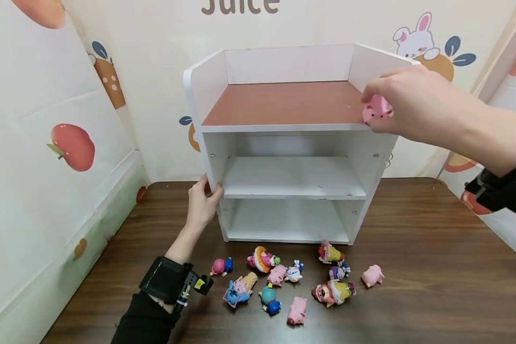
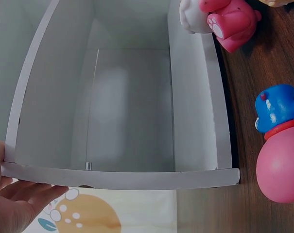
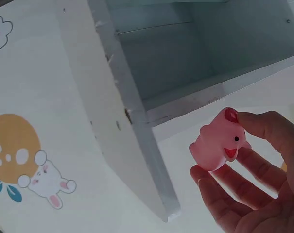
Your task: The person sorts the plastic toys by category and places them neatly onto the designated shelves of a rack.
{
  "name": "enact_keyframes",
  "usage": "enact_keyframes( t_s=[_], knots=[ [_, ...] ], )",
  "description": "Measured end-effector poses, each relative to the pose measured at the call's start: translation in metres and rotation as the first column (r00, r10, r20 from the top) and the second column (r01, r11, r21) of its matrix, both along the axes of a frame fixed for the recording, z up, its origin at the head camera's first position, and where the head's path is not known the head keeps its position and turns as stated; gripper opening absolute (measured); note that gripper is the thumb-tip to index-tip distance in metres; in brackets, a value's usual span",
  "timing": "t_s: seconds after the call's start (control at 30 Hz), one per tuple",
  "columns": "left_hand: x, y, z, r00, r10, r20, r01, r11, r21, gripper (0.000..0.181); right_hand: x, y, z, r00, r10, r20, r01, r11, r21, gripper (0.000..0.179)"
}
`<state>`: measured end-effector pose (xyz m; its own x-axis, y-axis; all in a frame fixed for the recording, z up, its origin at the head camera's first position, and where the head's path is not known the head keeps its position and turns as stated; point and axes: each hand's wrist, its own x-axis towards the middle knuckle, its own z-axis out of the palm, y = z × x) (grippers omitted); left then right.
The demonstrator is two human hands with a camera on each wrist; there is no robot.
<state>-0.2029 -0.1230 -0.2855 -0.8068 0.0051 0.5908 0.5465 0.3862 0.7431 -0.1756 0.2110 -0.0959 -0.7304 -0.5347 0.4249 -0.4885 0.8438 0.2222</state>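
Note:
A small white shelf unit (image 1: 294,197) with a brown top board (image 1: 284,102) stands on the wooden table. My left hand (image 1: 203,203) grips the edge of its left side panel, with the thumb in front and the fingers (image 2: 37,194) behind. At the top right corner, my right hand (image 1: 406,102) pinches a pink toy pig (image 3: 217,141) between thumb and fingers. The pig is held at the right end of the brown top board, its red snout showing in the right wrist view.
Several toy figures lie before the unit: a pink pig (image 1: 297,311), another pig (image 1: 372,275), a figure with an ice-cream cone (image 1: 240,289), a teal-and-blue figure (image 1: 269,299) and a pink-and-blue one (image 1: 221,266). Printed wall sheets enclose the back and sides.

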Motion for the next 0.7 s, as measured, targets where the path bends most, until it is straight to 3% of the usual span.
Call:
enact_keyframes(
  t_s=[0.2, 0.53, 0.7],
  knots=[
    [0.0, 0.0, -0.001, 1.0, 0.001, -0.007, -0.001, 1.0, 0.008, 0.031, -0.004, -0.007, 0.008, 0.997, -0.028, 0.068, 0.026, 0.999, 0.029, 0.023],
    [0.0, 0.0, 0.0, 1.0, 0.002, -0.003, -0.002, 1.0, 0.005, 0.032, -0.021, -0.005, 0.012, 0.994, 0.029, 0.104, -0.04, 0.993, 0.11, 0.021],
    [0.0, 0.001, 0.0, 1.0, 0.005, 0.0, -0.005, 1.0, 0.01, 0.031, -0.027, -0.004, 0.016, 0.985, 0.005, 0.17, -0.029, 0.99, 0.136, 0.023]
  ],
)
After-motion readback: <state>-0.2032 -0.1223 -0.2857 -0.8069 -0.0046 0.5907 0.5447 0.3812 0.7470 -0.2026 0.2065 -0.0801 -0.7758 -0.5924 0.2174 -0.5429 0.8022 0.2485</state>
